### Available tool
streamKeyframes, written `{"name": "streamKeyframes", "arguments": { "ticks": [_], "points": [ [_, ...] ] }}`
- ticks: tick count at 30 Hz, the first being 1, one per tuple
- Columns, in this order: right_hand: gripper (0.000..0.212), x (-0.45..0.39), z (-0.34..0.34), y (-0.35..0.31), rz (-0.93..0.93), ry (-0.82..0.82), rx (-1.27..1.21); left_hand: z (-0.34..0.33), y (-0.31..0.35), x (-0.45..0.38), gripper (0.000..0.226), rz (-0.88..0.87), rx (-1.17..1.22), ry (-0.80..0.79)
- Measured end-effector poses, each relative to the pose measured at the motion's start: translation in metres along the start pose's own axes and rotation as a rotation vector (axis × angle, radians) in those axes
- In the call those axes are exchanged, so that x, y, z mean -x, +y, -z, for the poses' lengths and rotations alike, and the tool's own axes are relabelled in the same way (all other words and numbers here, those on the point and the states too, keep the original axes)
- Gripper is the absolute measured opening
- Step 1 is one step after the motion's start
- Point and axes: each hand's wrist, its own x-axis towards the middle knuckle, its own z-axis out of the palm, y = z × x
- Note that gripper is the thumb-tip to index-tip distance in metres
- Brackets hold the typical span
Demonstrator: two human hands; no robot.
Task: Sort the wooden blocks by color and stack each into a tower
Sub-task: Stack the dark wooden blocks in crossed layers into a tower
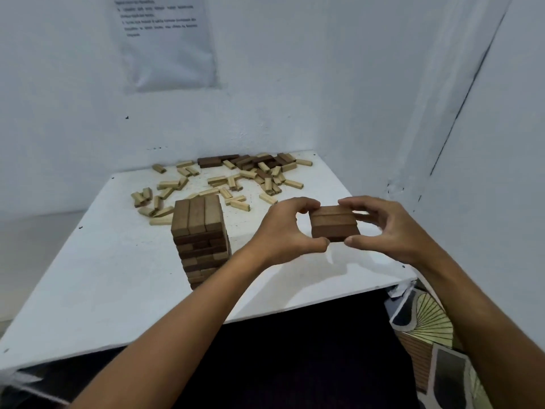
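right now both hands, left hand (287, 230) and right hand (380, 228), pinch a row of dark blocks (334, 223) right of centre, beside the dark tower (200, 237). light, stiff, smooth wood; squeezing its ends looks wisest, or it splits apart.

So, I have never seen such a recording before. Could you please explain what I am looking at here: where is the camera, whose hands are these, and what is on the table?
There is one picture, taken by a camera worn on a person's head, looking forward and down. No machine is involved; the two bare hands belong to that person. The left hand and the right hand together hold a small bundle of dark brown blocks above the white table. On the table stands a tower of dark blocks. Behind it, light blocks lie scattered, and more dark blocks lie near the wall. A printed sheet hangs on that wall; its text is too blurred to read.
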Motion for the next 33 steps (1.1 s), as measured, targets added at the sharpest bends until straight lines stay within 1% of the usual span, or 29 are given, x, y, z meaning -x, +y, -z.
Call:
{"name": "streamKeyframes", "arguments": {
  "ticks": [2,5,7,10,12,15,18,20,25,31,33],
  "points": [
    [0.061,-0.009,0.001,-0.015,0.061,0.001,-0.019,0.017,0.011,-0.001,0.074,-0.024,-0.014,0.027],
    [0.054,-0.024,-0.002,-0.036,0.134,0.001,-0.059,0.045,0.026,-0.001,0.075,-0.040,-0.085,0.065],
    [0.051,-0.035,-0.009,-0.050,0.179,-0.006,-0.080,0.066,0.032,0.002,0.071,-0.053,-0.135,0.094],
    [0.053,-0.051,-0.025,-0.066,0.229,-0.020,-0.082,0.095,0.032,0.009,0.059,-0.051,-0.152,0.124],
    [0.055,-0.062,-0.038,-0.074,0.249,-0.038,-0.074,0.111,0.025,0.015,0.062,-0.036,-0.180,0.140],
    [0.057,-0.077,-0.059,-0.081,0.261,-0.063,-0.062,0.132,0.012,0.024,0.070,-0.002,-0.208,0.147],
    [0.050,-0.090,-0.081,-0.090,0.269,-0.105,-0.043,0.151,-0.002,0.035,0.076,0.024,-0.213,0.168],
    [0.049,-0.095,-0.094,-0.097,0.263,-0.123,-0.047,0.160,-0.010,0.043,0.077,0.038,-0.187,0.178],
    [0.055,-0.105,-0.118,-0.103,0.233,-0.181,-0.019,0.176,-0.032,0.055,0.073,0.088,-0.167,0.169],
    [0.056,-0.106,-0.129,-0.104,0.210,-0.208,0.015,0.177,-0.044,0.062,0.070,0.122,-0.114,0.146],
    [0.055,-0.104,-0.131,-0.102,0.200,-0.216,0.027,0.175,-0.046,0.063,0.071,0.127,-0.094,0.141]
  ]
}}
